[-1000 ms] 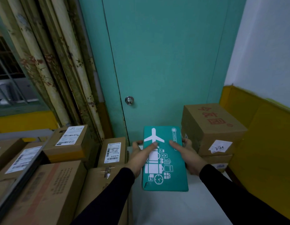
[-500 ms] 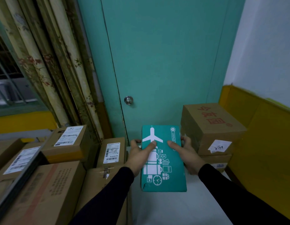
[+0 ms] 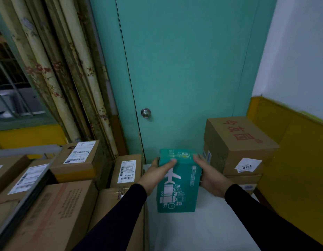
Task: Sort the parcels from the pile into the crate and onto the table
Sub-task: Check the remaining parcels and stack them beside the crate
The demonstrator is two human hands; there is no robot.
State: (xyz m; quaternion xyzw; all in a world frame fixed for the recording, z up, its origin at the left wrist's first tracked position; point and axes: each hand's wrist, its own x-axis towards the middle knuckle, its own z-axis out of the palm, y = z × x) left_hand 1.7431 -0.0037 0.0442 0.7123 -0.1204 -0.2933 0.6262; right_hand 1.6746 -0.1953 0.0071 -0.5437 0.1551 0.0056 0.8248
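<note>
Now teal parcel (image 3: 177,187) tipped upright between both hands, top face showing.

Both hands' (image 3: 158,173) (image 3: 212,178) grip forward, fingers extended.

The room is dim, under soft, even, cool-toned light with no clear source. Shadows are faint; the gaps between the cardboard boxes (image 3: 48,211) go dark. No glare shows. The wide lens bends the curtains (image 3: 54,75) and door (image 3: 184,69) outward toward the edges. The fingers (image 3: 197,157) of the right hand (image 3: 211,176) are motion-blurred, and corners look soft.
</note>
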